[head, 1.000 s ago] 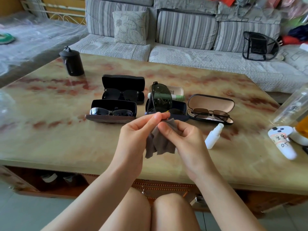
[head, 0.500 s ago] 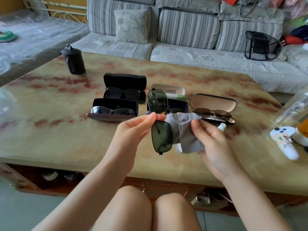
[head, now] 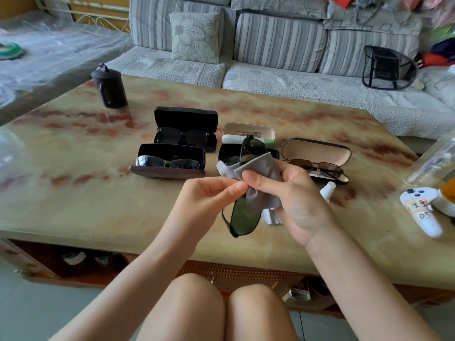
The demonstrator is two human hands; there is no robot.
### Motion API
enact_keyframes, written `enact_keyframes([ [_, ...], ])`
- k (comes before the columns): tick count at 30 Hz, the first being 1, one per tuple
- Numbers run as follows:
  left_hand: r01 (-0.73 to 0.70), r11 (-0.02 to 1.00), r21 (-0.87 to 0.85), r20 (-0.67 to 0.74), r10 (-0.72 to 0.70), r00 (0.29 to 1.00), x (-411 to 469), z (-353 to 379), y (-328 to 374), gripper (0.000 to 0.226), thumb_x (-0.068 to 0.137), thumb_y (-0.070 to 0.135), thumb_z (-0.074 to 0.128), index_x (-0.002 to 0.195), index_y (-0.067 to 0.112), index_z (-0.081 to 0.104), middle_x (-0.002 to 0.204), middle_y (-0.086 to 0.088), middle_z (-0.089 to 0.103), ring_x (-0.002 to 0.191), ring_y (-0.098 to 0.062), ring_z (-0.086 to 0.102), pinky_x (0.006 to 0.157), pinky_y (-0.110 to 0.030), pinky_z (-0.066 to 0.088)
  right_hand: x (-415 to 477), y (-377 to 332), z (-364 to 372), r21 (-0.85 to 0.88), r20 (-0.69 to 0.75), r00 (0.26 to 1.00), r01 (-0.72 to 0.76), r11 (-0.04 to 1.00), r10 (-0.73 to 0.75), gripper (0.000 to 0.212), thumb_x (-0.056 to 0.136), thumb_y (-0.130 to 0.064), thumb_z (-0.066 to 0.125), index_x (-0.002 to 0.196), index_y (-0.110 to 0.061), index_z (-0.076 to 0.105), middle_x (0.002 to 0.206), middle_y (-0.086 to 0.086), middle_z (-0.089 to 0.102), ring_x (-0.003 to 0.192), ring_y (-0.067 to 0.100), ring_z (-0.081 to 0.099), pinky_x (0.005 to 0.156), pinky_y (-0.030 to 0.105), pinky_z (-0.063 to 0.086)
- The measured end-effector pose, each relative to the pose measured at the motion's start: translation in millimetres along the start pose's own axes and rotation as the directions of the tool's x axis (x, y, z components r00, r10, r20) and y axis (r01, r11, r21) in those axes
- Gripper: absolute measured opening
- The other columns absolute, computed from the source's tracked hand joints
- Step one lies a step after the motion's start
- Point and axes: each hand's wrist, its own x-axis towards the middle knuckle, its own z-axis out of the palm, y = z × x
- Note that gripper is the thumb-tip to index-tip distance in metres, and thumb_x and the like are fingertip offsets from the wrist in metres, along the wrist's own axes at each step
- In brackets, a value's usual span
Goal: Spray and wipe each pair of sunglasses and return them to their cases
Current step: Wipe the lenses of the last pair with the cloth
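Observation:
Above the table's front edge, my left hand point(head: 209, 195) pinches the bridge of dark green sunglasses point(head: 245, 217), held on end with one lens up and one down. My right hand point(head: 288, 193) grips a grey cloth point(head: 258, 173) wrapped over the upper lens. Behind them lie open cases: a black one point(head: 186, 119) with dark sunglasses, a brown-based one point(head: 167, 172) with shiny sunglasses, a dark one point(head: 227, 153) half hidden by the cloth, and a tan-lined one point(head: 317, 151) with brown sunglasses point(head: 317, 166). A small white spray bottle point(head: 327, 190) lies beside my right hand.
A beige open tin point(head: 248, 130) sits behind the middle case. A black lidded cup point(head: 109, 86) stands at the table's far left. A white controller point(head: 421, 212) and a clear bottle point(head: 435, 158) occupy the right edge. A striped sofa point(head: 270, 45) runs behind the marble table point(head: 73, 193).
My right hand has brought the cloth up from beside the sunglasses and folded it over the upper lens. The left hand keeps its pinch on the bridge.

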Motion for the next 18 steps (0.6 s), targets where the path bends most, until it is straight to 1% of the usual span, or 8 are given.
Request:
enact_keyframes([
  [5,-0.012,0.996,0.089,-0.081,0.019,0.997,-1.6,-0.2,-1.5,0.033,0.07,0.043,0.067,0.089,0.017,0.076,0.086,0.005,0.076,0.085,-0.003,0.07,0.076,-0.013,0.05,0.2,-0.5,0.5,0.035,-0.106,0.994,-0.004,0.999,0.007,0.035,0.055,-0.017,0.079,0.089,-0.009,0.073,0.09,0.014,0.074,0.081,0.023,0.069,0.07,0.031,0.057],
  [6,-0.006,0.995,0.103,-0.122,0.018,0.992,-1.0,-1.2,-2.7,0.04,0.069,0.049,0.066,0.094,0.02,0.074,0.091,0.007,0.076,0.088,0.0,0.069,0.08,-0.016,0.05,0.0,-1.2,0.4,0.048,-0.126,0.992,0.005,0.999,0.001,0.035,0.055,-0.016,0.078,0.089,-0.008,0.073,0.085,0.011,0.073,0.075,0.02,0.068,0.066,0.029,0.057],
  [8,0.051,0.995,0.092,-0.141,-0.037,0.989,1.7,-3.8,-5.4,0.058,0.07,0.059,0.068,0.117,0.025,0.063,0.112,0.012,0.069,0.101,0.004,0.064,0.093,-0.024,0.05,-1.4,-2.8,0.8,0.061,-0.159,0.987,0.015,0.998,-0.005,0.034,0.056,-0.016,0.077,0.089,-0.008,0.072,0.078,0.006,0.072,0.069,0.016,0.067,0.06,0.024,0.054],
  [10,0.117,0.992,0.054,-0.041,-0.115,0.992,4.1,-4.2,-6.5,0.08,0.071,0.062,0.074,0.138,0.03,0.046,0.132,0.015,0.058,0.114,0.004,0.058,0.1,-0.027,0.048,-2.8,-2.8,2.0,0.052,-0.178,0.984,0.016,0.999,-0.006,0.033,0.057,-0.017,0.076,0.089,-0.009,0.072,0.077,0.004,0.073,0.069,0.015,0.069,0.058,0.023,0.053],
  [11,0.127,0.991,0.051,0.008,-0.128,0.992,4.8,-2.2,-7.7,0.086,0.068,0.059,0.076,0.142,0.03,0.043,0.133,0.013,0.058,0.115,0.001,0.059,0.099,-0.027,0.048,-3.3,-2.3,2.9,0.039,-0.186,0.982,0.014,0.999,-0.006,0.033,0.057,-0.018,0.077,0.088,-0.01,0.072,0.077,0.005,0.074,0.07,0.015,0.07,0.058,0.025,0.054],
  [12,0.112,0.992,0.05,0.048,-0.114,0.992,5.0,-0.4,-8.8,0.081,0.07,0.051,0.079,0.14,0.025,0.047,0.128,0.009,0.063,0.112,-0.001,0.062,0.095,-0.024,0.05,-3.7,-1.9,4.2,0.026,-0.198,0.98,0.014,1.0,-0.009,0.032,0.057,-0.019,0.077,0.087,-0.01,0.073,0.078,0.005,0.074,0.071,0.017,0.07,0.058,0.026,0.056],
  [15,0.013,1.0,0.006,0.026,-0.013,1.0,4.0,6.8,-4.1,0.027,0.081,0.017,0.074,0.107,0.008,0.071,0.093,0.0,0.076,0.085,-0.003,0.07,0.072,-0.013,0.051,-4.6,-0.1,5.2,-0.007,-0.239,0.97,0.041,0.999,-0.042,0.026,0.059,-0.021,0.076,0.083,-0.011,0.073,0.074,0.003,0.073,0.071,0.017,0.07,0.061,0.028,0.059],
  [18,-0.087,0.996,-0.003,-0.091,0.086,0.992,4.1,9.2,-6.4,0.013,0.081,0.008,0.072,0.094,0.006,0.075,0.081,0.0,0.077,0.076,-0.004,0.071,0.066,-0.012,0.05,-7.0,2.6,5.4,-0.006,-0.222,0.973,0.069,0.998,-0.069,0.017,0.067,-0.021,0.072,0.083,-0.013,0.074,0.079,0.003,0.075,0.078,0.018,0.071,0.07,0.025,0.058],
])
